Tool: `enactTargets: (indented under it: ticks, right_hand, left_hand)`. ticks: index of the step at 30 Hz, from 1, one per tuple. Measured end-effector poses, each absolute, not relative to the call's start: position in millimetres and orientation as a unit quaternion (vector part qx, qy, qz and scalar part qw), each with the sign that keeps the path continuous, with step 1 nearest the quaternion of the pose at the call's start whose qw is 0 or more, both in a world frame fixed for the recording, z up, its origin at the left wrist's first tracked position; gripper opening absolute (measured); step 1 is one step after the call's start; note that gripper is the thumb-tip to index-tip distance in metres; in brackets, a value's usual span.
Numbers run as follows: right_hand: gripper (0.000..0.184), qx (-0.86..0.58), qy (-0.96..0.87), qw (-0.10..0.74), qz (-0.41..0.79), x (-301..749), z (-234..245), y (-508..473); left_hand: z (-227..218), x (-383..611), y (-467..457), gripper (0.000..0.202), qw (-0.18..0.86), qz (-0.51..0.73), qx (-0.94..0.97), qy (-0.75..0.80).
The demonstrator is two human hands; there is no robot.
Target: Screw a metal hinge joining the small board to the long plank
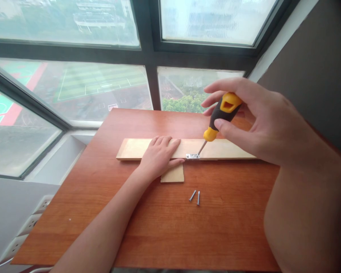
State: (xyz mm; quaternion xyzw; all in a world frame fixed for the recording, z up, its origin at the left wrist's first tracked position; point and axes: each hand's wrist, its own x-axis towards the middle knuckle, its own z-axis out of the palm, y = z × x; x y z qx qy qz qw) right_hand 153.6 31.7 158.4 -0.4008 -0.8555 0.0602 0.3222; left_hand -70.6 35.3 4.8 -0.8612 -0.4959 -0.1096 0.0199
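My right hand [244, 113] grips a yellow and black screwdriver [223, 113], thumb on one side of the handle and fingers partly lifted. The tilted shaft reaches down to the right end of a small metal hinge [192, 156] on the front edge of a long pale wooden board [224, 148]. Flat on that board, left of the hinge, rests my left hand [159, 153], fingers stretched out and thumb along the front edge. A small thin wooden piece [173, 174] sticks out from under the board below my left hand. Two screws [195, 198] lie in front.
The reddish-brown wooden table [230, 220] carries everything. Behind it stand windows with a dark frame [152, 57]. Wall sockets [31, 223] sit low at the left, beside the table's edge. A dark grey wall [309, 68] rises at the right.
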Motion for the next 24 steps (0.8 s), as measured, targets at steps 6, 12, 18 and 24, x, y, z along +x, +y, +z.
enactTargets:
  ticks: [6,12,18,24]
  right_hand:
    - [0.031,-0.458,-0.819,0.343,-0.036,153.3,156.2,38.2]
    - [0.049,-0.413,-0.847,0.326,0.067,155.5,157.6,34.4]
    - [0.026,-0.433,-0.831,0.349,-0.002,153.4,153.0,40.4]
    - [0.045,-0.407,-0.842,0.334,0.117,157.6,155.5,35.1]
  left_hand:
    - [5.6,-70.4,34.4,0.066,0.022,-0.109,-0.86,-0.498]
    - [5.9,-70.4,34.5,0.067,0.02,-0.11,-0.862,-0.495]
    - [4.8,-70.5,34.9,0.067,0.024,-0.108,-0.861,-0.496]
    - [3.6,-70.6,35.3,0.067,0.028,-0.108,-0.861,-0.495]
